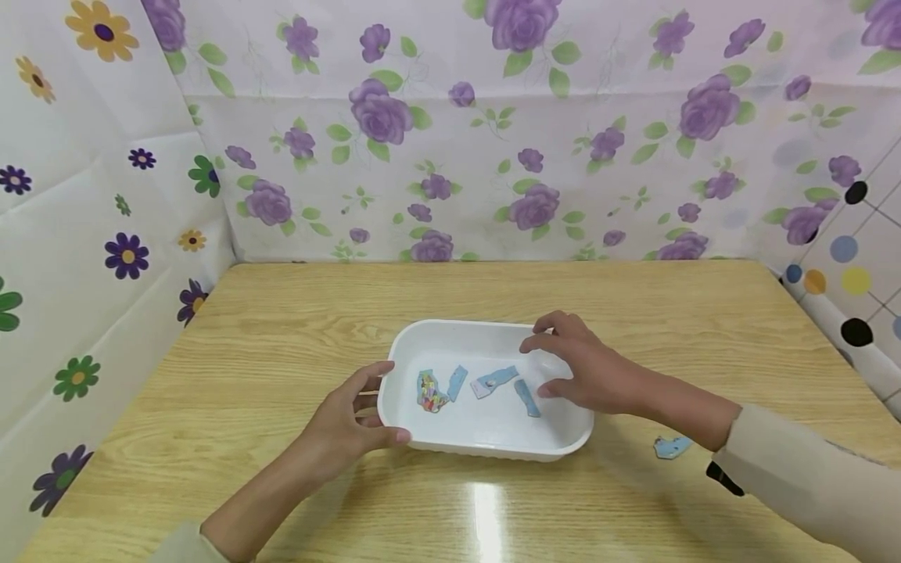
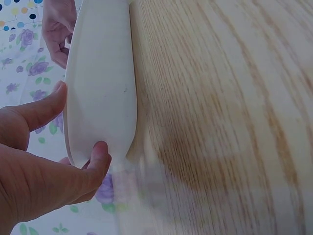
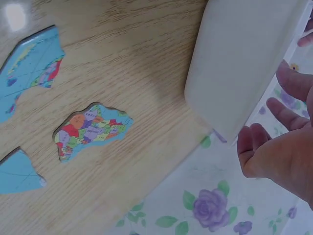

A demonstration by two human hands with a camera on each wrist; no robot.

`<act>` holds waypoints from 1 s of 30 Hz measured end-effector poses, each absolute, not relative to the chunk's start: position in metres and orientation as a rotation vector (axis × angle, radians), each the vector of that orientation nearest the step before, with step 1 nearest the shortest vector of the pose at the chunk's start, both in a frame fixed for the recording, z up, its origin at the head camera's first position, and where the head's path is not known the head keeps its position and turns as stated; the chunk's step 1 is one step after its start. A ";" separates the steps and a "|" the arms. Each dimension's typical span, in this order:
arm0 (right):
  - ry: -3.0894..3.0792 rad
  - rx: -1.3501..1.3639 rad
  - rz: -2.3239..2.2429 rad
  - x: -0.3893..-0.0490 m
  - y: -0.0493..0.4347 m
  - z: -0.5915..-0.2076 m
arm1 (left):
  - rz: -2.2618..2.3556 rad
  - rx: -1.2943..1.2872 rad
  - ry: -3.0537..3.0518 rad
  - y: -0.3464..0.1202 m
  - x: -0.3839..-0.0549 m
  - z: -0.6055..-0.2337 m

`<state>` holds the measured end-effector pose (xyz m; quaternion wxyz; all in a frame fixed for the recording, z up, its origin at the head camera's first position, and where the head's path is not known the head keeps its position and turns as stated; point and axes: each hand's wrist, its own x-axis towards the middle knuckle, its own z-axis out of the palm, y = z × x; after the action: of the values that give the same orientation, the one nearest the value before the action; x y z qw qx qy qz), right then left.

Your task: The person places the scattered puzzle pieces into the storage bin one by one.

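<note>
A white plastic tray [image 1: 450, 428] sits on the table with several thin map puzzle pieces inside. One is a multicoloured piece [image 1: 428, 392] at the left; a blue piece [image 1: 526, 398] lies nearest the right hand. My left hand [image 1: 331, 430] grips the tray's left end, thumb at the front corner and fingers along the outer wall. Over the tray's right end is my right hand [image 1: 591, 367], its fingers spread and bent loosely across the rim, nothing between them. In the right wrist view, a multicoloured map piece [image 3: 93, 129] lies on the table beyond the tray.
Near my right sleeve, a blue puzzle piece [image 1: 672, 447] lies on the wooden table [image 1: 296, 305]. The right wrist view also has a larger blue piece [image 3: 36, 68] and a smaller blue piece [image 3: 19, 172]. Flowered sheets [image 1: 436, 156] hang behind the table.
</note>
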<state>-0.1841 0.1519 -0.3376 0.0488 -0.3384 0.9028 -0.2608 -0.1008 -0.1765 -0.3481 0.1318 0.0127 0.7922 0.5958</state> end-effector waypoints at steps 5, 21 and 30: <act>2.750 -0.980 -0.878 -0.185 0.165 -0.336 | 1.726 0.032 2.304 -0.176 -0.101 -0.349; 2.793 -0.883 -1.014 -0.185 0.223 -0.321 | 1.719 0.041 2.309 -0.176 -0.100 -0.348; 2.834 -0.838 -0.944 -0.187 0.256 -0.332 | 1.714 0.040 2.311 -0.176 -0.100 -0.347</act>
<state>-0.1867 0.2562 -0.3315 0.0197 -0.2702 0.9132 -0.3044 -0.1004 -0.1760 -0.3468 0.1315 0.0139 0.7962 0.5905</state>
